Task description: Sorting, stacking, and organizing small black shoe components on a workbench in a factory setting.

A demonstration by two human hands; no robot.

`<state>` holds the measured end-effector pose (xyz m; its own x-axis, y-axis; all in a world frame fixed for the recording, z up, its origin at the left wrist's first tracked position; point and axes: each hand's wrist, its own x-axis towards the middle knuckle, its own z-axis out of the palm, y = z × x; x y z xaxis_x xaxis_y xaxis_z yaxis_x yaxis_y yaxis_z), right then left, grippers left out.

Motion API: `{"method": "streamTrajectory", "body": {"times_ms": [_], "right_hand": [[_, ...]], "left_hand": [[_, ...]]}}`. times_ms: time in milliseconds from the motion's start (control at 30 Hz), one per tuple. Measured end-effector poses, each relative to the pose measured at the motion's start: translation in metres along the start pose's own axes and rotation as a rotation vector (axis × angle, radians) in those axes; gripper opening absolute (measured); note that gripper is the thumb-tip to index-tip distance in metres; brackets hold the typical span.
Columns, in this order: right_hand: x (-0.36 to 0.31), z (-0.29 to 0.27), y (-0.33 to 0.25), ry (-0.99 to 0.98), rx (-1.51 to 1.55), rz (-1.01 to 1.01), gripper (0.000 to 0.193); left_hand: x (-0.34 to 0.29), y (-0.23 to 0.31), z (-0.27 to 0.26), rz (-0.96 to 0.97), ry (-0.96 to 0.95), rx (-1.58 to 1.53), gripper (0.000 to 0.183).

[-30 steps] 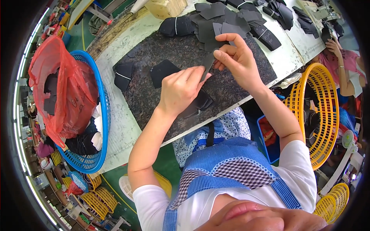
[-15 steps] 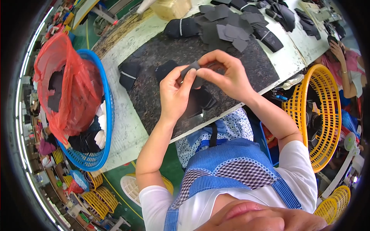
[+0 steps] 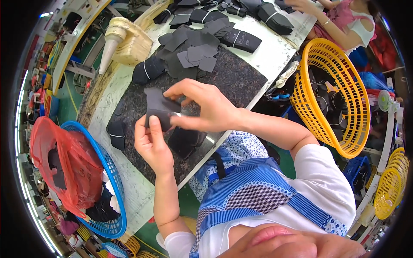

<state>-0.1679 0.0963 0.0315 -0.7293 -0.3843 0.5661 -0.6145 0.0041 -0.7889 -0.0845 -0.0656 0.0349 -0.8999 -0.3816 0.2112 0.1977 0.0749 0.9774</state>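
A dark grey sheet-like piece [image 3: 160, 105] is pinched in my left hand [image 3: 154, 148], its thumb lying across the lower edge. The piece is bent, and its right part looks blurred. My right hand [image 3: 208, 107] is at its right side, index finger and thumb spread apart around that edge. Beneath my hands, a dark stack [image 3: 187, 142] lies on the black speckled slab [image 3: 241, 77]. Beyond them is a heap of loose dark grey pieces [image 3: 189, 47]. A banded black bundle [image 3: 148, 70] sits left of the heap, another dark bundle [image 3: 117, 134] at the slab's left edge.
A blue basket [image 3: 114, 172] with a red plastic bag [image 3: 81, 172] stands at the left. At the right is a yellow basket [image 3: 307, 86]. A pale block [image 3: 133, 45] with a cone-shaped part sits at the back left. Another person's arm [image 3: 331, 30] shows at the far right.
The view has swung, shifting the table's things. My hands, earlier close together on the piece, are now farther apart; the right hand's fingers have spread and the piece shows more broadly.
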Motion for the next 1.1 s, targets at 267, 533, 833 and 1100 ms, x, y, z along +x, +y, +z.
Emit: {"method": "streamTrajectory", "body": {"times_ms": [267, 533, 833, 1100], "right_hand": [[-0.005, -0.007, 0.01, -0.083, -0.132, -0.166, 0.012], [-0.006, -0.016, 0.012, -0.135, -0.143, -0.132, 0.01], [-0.002, -0.013, 0.014, -0.18, -0.128, 0.154, 0.011], [0.004, -0.003, 0.033, -0.095, -0.384, -0.059, 0.012]], "left_hand": [[-0.006, -0.003, -0.009, -0.196, -0.071, -0.082, 0.025], [-0.004, 0.002, -0.01, -0.244, -0.178, -0.119, 0.03], [-0.006, 0.003, -0.027, -0.213, -0.214, -0.003, 0.028], [-0.024, -0.011, -0.054, -0.337, -0.192, 0.09, 0.023]]}}
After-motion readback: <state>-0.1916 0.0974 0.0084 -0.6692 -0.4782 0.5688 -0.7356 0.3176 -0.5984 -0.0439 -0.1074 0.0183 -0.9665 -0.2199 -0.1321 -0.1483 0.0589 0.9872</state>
